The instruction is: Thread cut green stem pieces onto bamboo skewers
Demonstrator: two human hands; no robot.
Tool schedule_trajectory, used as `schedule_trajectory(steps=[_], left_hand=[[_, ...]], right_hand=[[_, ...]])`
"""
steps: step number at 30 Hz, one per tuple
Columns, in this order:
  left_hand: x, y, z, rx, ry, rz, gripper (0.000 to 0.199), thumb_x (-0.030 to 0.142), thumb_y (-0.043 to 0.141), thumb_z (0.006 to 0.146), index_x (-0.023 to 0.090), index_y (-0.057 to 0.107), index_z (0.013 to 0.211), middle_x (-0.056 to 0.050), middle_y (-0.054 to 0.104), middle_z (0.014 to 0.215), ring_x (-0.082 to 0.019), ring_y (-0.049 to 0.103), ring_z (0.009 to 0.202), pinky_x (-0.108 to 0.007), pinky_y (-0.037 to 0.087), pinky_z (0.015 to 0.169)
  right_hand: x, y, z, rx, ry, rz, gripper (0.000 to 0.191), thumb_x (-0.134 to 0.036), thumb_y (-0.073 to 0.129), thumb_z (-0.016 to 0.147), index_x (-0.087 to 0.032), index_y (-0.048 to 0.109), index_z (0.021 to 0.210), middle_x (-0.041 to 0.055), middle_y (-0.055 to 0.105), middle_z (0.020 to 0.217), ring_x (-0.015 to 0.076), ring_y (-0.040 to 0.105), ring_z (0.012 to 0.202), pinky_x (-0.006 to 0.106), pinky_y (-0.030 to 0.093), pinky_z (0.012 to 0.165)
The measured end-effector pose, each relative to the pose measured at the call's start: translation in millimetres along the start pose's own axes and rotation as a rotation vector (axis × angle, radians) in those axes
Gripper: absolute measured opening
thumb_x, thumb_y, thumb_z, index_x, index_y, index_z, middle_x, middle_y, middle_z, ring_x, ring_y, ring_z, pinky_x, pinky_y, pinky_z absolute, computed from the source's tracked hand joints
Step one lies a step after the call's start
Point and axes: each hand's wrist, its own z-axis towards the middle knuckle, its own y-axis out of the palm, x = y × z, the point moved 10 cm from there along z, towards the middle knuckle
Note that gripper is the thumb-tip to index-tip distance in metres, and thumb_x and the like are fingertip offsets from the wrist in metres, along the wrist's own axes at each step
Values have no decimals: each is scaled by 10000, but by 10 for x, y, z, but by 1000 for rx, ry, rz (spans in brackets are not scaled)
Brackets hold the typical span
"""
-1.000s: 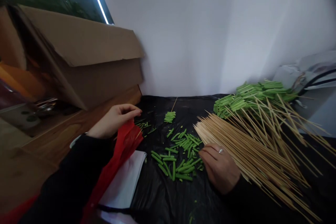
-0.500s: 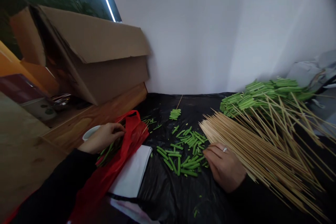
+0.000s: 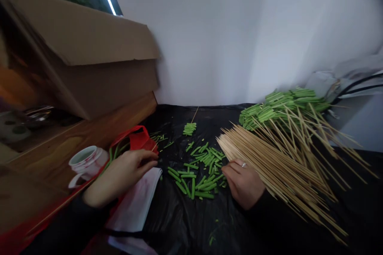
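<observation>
Red bag (image 3: 134,140): held long green stems (image 3: 115,152) (mouth open).
Left hand (image 3: 125,173): fingers together at bag's mouth; grip unclear.
Right hand (image 3: 242,181): curled loosely beside cut green pieces (image 3: 200,171).
Cup (image 3: 86,161): contents unclear.

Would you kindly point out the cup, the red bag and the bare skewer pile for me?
cup (image 3: 85,158): head view, on its white side below the rim.
red bag (image 3: 138,140): head view, on the upper red fold.
skewer pile (image 3: 269,167): head view, on the middle of the bare sticks.

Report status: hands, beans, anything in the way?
Left hand at red bag, grip unclear. Right hand rests by cut beans, holding nothing visible. Skewer pile against right hand.
</observation>
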Motion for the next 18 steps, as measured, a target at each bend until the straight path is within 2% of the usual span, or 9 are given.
schedule_trajectory(steps=[3,6,8,12,15,18], left_hand=[[309,304,85,-125,102,-91,330,450,511,842,261,710,1024,-16,734,989,-191,665,889,-265,480,796],[504,559,113,-159,130,-65,338,438,585,791,279,680,1074,-20,717,1002,-197,654,895,-271,475,764],[537,678,105,-161,104,20,311,412,626,754,282,674,1033,-21,701,1004,-211,645,905,-284,463,745],[498,865,78,-222,18,159,116,317,624,732,233,651,807,-42,688,886,-223,637,805,-298,429,669],[639,958,119,-224,76,14,75,239,567,757,217,634,784,-32,684,832,-199,629,774,-283,423,665],[809,947,159,-171,179,-219,116,223,539,787,214,638,846,-16,693,856,-169,627,790,-261,444,710]], right_hand=[[-13,58,6,-49,5,-78,192,-116,481,864,-169,608,730,47,568,668,198,486,755,326,318,710],[16,130,8,-113,24,-135,165,-118,504,839,-177,586,709,40,578,669,197,488,734,336,297,697],[70,146,4,-141,63,-152,141,-134,512,845,-177,598,742,41,592,695,204,497,764,340,299,717],[57,184,-10,-219,78,-120,139,-190,517,873,-179,614,774,44,600,741,203,506,796,340,311,740],[-72,253,-21,-296,11,-47,108,-222,532,875,-180,621,832,46,607,819,200,520,826,330,330,721],[-115,283,-30,-318,3,8,153,-164,513,878,-165,621,987,48,617,884,188,540,851,314,359,724]])
